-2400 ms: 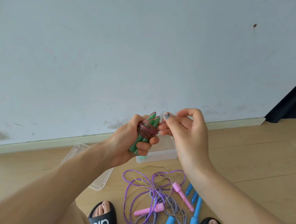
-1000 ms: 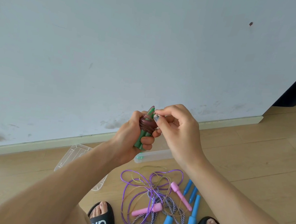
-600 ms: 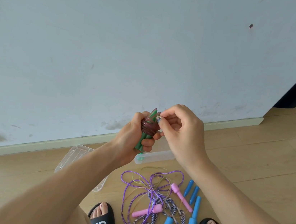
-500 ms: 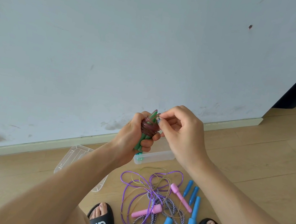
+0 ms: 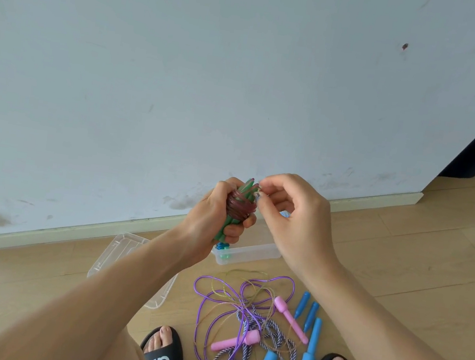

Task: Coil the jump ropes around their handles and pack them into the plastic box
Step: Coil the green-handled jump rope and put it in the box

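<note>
Item: green handles (image 5: 234, 209), paired, with dark red rope (image 5: 239, 205) wound round their middle. The left hand (image 5: 213, 216) is gripping the bundle upright, fingers curled round it, raised above the floor in front of the wall (image 5: 184, 67). The right hand (image 5: 294, 217) is pinching at the top of the coil with thumb and forefinger; what it is pinching is too small to tell, likely the rope's loose end.

Step, as judged: finishing this coil by tucking in the end. Next move is calling for a snug tuck, so the turns are not springing loose, then lowering the bundle into the box.

Item: clear plastic box (image 5: 251, 252), lying on the floor just below the hands, something blue and green inside. Lid (image 5: 126, 256) lying to its left.

Item: uncoiled ropes, tangled near the feet: purple rope (image 5: 213, 306) with pink handles (image 5: 236, 341); striped rope (image 5: 270, 332); blue handles (image 5: 311, 343).
</note>
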